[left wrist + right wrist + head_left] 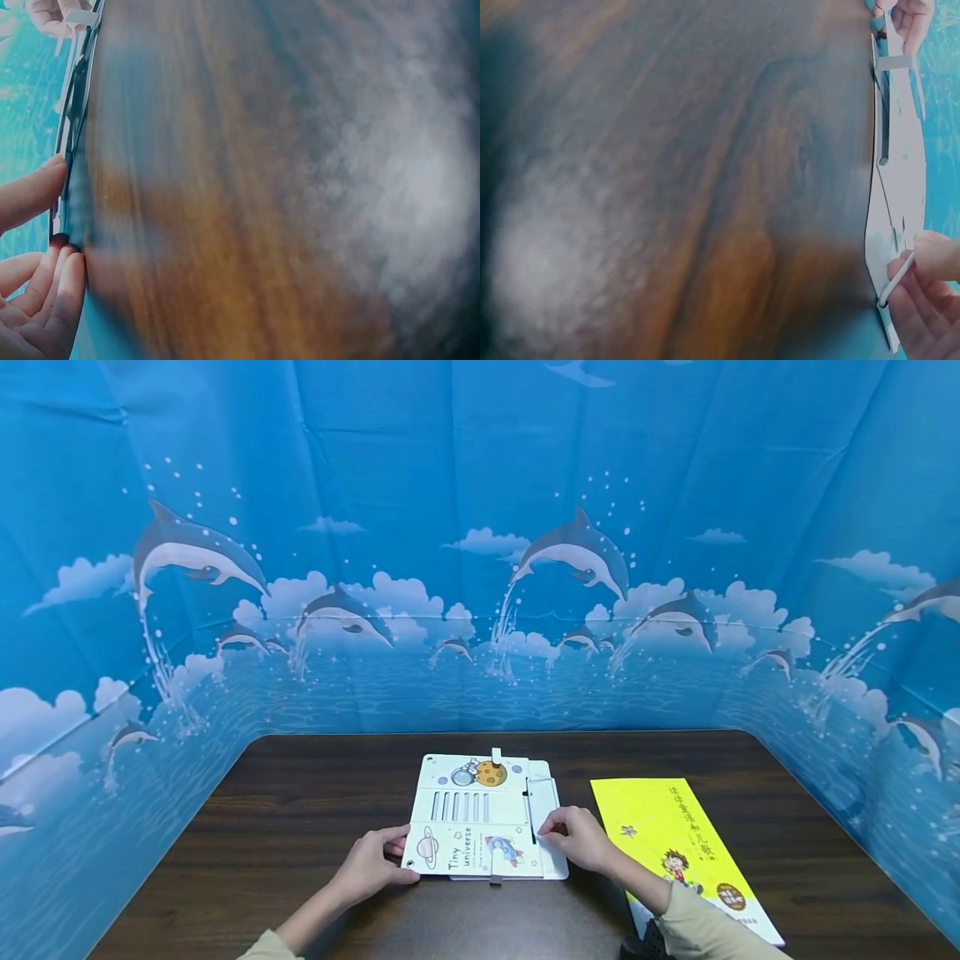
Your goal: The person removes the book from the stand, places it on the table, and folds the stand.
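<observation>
A white folding book stand (471, 810), printed with planets, a rocket and "Tiny universe", lies flat on the dark wooden table. My left hand (372, 862) pinches its lower left corner. In the left wrist view the thumb and fingers of the left hand (45, 292) close on that edge from both sides. At the right side, my right hand (581, 837) pinches a thin wire leg. The right wrist view shows this white wire leg (898, 279) between the thumb and fingers, angled up from the panel. White page clips (496, 757) stick out at the stand's top and bottom edges.
A yellow book (645, 818) with a cartoon child on its cover lies flat to the right, partly under the right forearm. Below it a black object (643, 943) shows at the frame's bottom. A blue dolphin curtain (480, 568) surrounds the table (300, 793).
</observation>
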### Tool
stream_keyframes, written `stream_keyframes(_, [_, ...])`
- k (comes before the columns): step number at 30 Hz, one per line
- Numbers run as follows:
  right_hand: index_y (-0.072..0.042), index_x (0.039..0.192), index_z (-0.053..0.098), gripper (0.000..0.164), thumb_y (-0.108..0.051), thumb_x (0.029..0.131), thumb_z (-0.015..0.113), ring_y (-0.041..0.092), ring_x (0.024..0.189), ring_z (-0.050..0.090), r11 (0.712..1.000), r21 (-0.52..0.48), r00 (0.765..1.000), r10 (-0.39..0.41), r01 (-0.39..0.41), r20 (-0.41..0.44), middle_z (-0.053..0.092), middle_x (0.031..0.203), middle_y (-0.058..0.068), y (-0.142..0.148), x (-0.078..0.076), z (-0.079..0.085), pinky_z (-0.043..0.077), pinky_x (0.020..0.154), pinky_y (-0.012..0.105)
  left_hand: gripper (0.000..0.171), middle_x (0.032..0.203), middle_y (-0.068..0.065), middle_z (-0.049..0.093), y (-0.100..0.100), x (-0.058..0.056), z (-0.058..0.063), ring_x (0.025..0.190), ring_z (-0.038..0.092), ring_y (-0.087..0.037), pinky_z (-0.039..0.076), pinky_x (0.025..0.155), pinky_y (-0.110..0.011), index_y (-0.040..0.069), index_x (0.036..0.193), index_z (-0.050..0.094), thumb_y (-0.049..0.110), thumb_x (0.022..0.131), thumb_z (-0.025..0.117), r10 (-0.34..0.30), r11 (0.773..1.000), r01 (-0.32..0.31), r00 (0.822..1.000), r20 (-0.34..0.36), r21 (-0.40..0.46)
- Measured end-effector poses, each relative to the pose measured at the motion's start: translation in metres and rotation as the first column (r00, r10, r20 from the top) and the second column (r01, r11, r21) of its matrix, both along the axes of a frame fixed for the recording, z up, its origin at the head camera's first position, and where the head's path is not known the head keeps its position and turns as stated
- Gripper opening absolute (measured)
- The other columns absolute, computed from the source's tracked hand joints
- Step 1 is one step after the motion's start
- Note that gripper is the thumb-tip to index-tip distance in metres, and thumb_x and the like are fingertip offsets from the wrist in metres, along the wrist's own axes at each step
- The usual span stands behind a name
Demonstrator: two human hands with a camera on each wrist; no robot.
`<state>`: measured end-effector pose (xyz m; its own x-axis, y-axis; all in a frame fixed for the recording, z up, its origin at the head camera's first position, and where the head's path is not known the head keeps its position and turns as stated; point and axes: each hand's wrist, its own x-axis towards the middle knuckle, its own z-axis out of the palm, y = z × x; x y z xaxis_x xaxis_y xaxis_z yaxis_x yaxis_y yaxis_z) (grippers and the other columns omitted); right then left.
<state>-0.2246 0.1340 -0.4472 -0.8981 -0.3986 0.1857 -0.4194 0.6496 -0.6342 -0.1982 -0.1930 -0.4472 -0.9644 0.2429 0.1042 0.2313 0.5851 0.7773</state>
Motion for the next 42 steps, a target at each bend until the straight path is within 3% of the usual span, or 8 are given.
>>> stream_keyframes(6, [-0.007,0.081,0.071,0.004,-0.006,0.077,0.07,0.006,0.062,0.051,0.997,0.075,0.999,-0.016,0.018,-0.037,0.064,0.072,-0.004,-0.004,0.0,0.002,0.042,0.055,0.019,0.07,0.084,-0.002,0.062,0.0,-0.001,0.0,0.076,0.057,-0.014,0.046,0.062,-0.021,-0.012,0.116,0.054,0.006,0.055,0.084,-0.005,1.0,0.005,1.0,-0.012,-0.014])
stream_keyframes(13, [-0.006,0.081,0.071,0.004,-0.006,0.077,0.069,0.006,0.063,0.051,0.998,0.067,1.0,0.004,-0.002,-0.028,0.064,0.072,-0.003,-0.006,-0.001,0.005,0.042,0.056,0.02,0.07,0.084,-0.003,0.061,-0.001,0.0,0.002,0.075,0.056,-0.014,0.045,0.061,-0.02,-0.011,0.117,0.054,0.006,0.056,0.084,0.005,1.0,-0.005,1.0,0.004,0.002])
stream_keyframes(21, [-0.001,0.098,0.066,0.018,-0.006,0.081,0.065,0.012,0.075,0.055,1.0,-0.025,0.998,0.008,-0.006,0.07,0.064,0.086,0.002,-0.013,0.003,0.01,0.047,0.065,0.023,0.07,0.085,-0.003,0.062,-0.002,0.003,0.003,0.076,0.056,-0.014,0.045,0.061,-0.02,-0.011,0.118,0.054,0.007,0.057,0.084,0.008,1.0,-0.008,1.0,0.013,-0.001])
stream_keyframes(25, [0.0,0.106,0.064,0.029,-0.015,0.082,0.066,0.014,0.081,0.056,0.992,-0.104,0.994,0.082,-0.075,0.066,0.063,0.092,0.003,-0.026,0.011,0.011,0.049,0.071,0.026,0.07,0.085,-0.003,0.062,-0.001,0.003,0.004,0.076,0.056,-0.015,0.045,0.061,-0.02,-0.011,0.118,0.054,0.007,0.057,0.083,0.004,1.0,-0.005,1.0,0.015,0.009])
stream_keyframes(30, [-0.003,0.108,0.064,0.042,-0.028,0.076,0.072,0.012,0.086,0.053,0.978,-0.042,0.978,0.206,-0.205,0.023,0.062,0.098,0.001,-0.042,0.021,0.007,0.046,0.077,0.025,0.07,0.086,-0.004,0.063,0.0,0.002,0.003,0.077,0.057,-0.015,0.046,0.062,-0.02,-0.012,0.117,0.054,0.006,0.056,0.083,0.005,1.0,-0.005,1.0,0.003,0.008])
stream_keyframes(35, [-0.008,0.101,0.067,0.038,-0.03,0.072,0.076,0.01,0.087,0.051,0.979,0.017,0.977,0.206,-0.205,-0.056,0.062,0.097,-0.002,-0.047,0.023,0.004,0.043,0.078,0.026,0.07,0.086,-0.004,0.063,0.001,0.002,0.002,0.077,0.058,-0.015,0.046,0.062,-0.021,-0.013,0.116,0.054,0.006,0.056,0.083,0.002,1.0,-0.002,1.0,-0.012,0.004])
stream_keyframes(42, [-0.006,0.1,0.067,0.038,-0.029,0.071,0.076,0.009,0.087,0.052,0.975,0.069,0.966,0.219,-0.211,-0.134,0.062,0.097,-0.001,-0.047,0.024,0.001,0.045,0.078,0.025,0.07,0.086,-0.004,0.063,0.001,0.003,0.002,0.077,0.057,-0.015,0.046,0.062,-0.02,-0.012,0.116,0.054,0.007,0.056,0.083,0.014,1.0,-0.014,1.0,-0.003,0.002])
